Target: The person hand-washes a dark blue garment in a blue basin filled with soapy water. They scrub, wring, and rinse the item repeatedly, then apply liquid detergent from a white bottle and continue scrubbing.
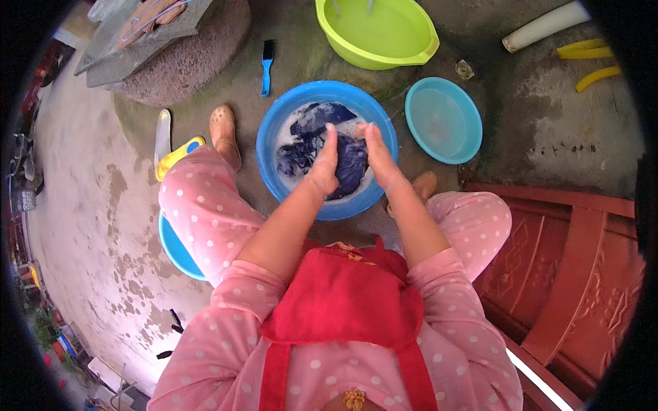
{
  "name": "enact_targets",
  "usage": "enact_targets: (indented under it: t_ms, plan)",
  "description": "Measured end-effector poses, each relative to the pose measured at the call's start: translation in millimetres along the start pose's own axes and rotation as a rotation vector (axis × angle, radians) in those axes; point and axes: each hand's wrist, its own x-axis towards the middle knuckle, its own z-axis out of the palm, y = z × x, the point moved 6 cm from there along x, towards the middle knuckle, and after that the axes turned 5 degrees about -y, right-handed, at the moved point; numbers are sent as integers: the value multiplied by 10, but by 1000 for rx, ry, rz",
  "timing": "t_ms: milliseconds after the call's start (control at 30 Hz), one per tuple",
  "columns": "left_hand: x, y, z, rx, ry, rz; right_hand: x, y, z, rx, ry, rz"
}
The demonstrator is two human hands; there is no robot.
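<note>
A blue wash basin point(274, 130) stands on the concrete ground between my knees, holding soapy water and a dark blue garment point(310, 118). My left hand point(325, 162) and my right hand point(379, 156) are both closed on a bunch of that garment, pressed close together over the near side of the basin. My forearms reach down from pink dotted sleeves, over a red apron.
A lime green basin point(384, 34) of water stands beyond the blue one, a smaller light blue basin point(443, 120) to its right. A blue brush point(266, 65) lies at the far left. A red carved door point(569, 260) is on my right, a stone slab point(185, 55) at the far left.
</note>
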Motion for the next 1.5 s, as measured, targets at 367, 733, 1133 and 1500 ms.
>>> enact_targets:
  t_ms: [367, 733, 1133, 1500]
  plan:
    - [-42, -71, -325, -82, 441, 2, 48, -482, -85, -101, 40, -172]
    - [173, -170, -96, -791, -539, -120, -626, -457, 548, -485, 60, -450]
    - [-55, 118, 69, 60, -26, 221, -85, -242, 456, -269, 52, 51]
    - [-240, 69, 452, -165, -117, 317, 77, -356, 325, -180, 87, 170]
